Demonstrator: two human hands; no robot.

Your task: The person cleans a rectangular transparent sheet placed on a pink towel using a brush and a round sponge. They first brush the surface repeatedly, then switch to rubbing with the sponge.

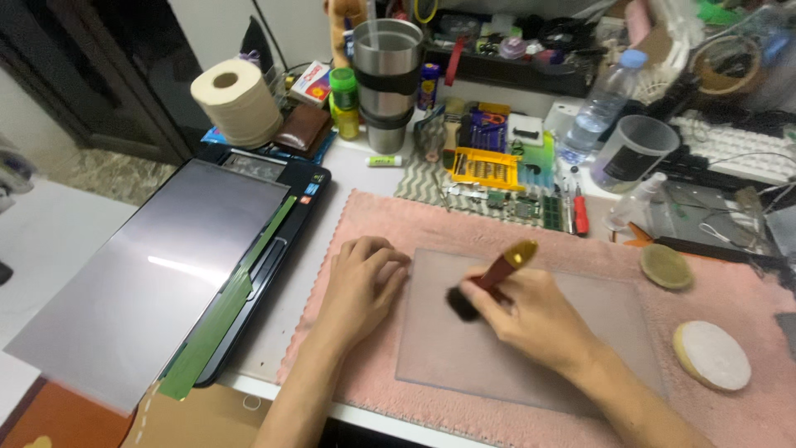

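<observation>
Flat clear rectangular plastic sheet point(531, 365) lies on pink fluffy cloth mat point(746, 299), on white worktop point(327, 241); long axis runs L–R across the mat.

R hand point(535, 319) over sheet's middle, grip closed round small brush w/ red handle & gold end cap point(495, 274). Dark bristles down-left, touching sheet nr its upper-left part; handle tilts up-right, away from bristles. So brush axis diagonal to sheet's long edge.

L hand point(361, 282) at sheet's left edge, fingers curled, fingertips pressing on/over upper-left corner; holding nothing else, loosely closed. L hand nearer that corner, R nearer centre. Bristles just right of L fingertips, near but apart.

Right of sheet, on same mat: round tan pad point(666, 266) and round white pad point(711, 355), both well apart from hands.

Left of sheet, off the mat: open dark laptop w/ grey screen panel & green strip point(157, 282).

Behind sheet: yellow screwdriver bit case point(487, 166), steel tumbler point(386, 79), clear water bottle point(599, 108), paper roll point(238, 101).

Hard to tell: sheet's near edge & right part hidden under R forearm; exact bristle contact partly masked by R thumb. Whether L fingertips rest on sheet or just on mat beside it: not clear. Sheet see-through, so edges faint vs pink. Far clutter too small to sort.
</observation>
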